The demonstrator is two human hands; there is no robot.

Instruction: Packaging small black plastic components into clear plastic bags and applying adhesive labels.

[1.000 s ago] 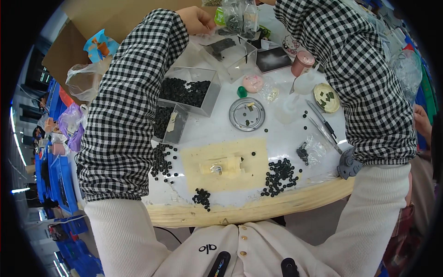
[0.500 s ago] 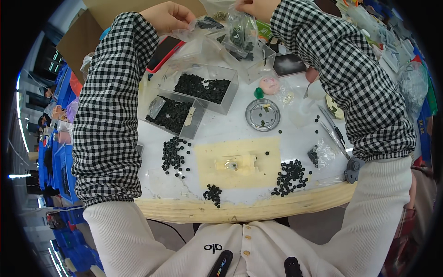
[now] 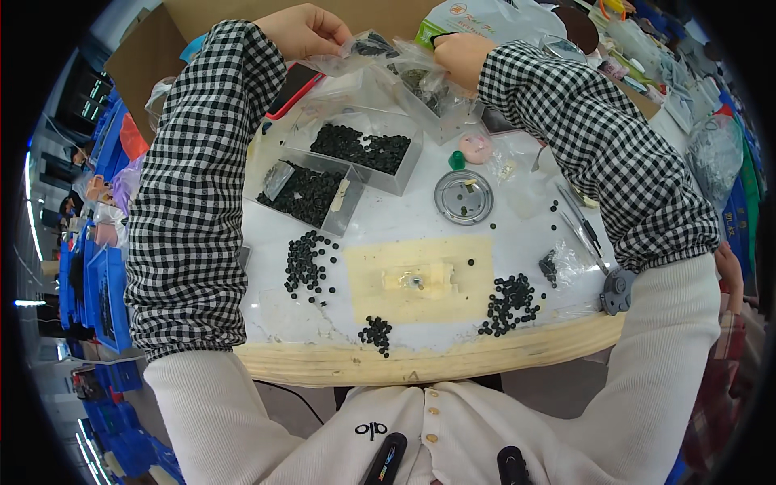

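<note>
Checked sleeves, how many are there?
2. The left checked sleeve leads to the left hand; the right checked sleeve leads to the right hand. I see no others, though some could be hidden.

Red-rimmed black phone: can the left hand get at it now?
Probably yes: the phone lies close, though the left hand pinches a clear plastic bag and a checked fabric sleeve hides part.

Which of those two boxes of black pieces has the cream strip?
The front-left box: a cream strip lies at its right side. The box behind it shows none.
</note>
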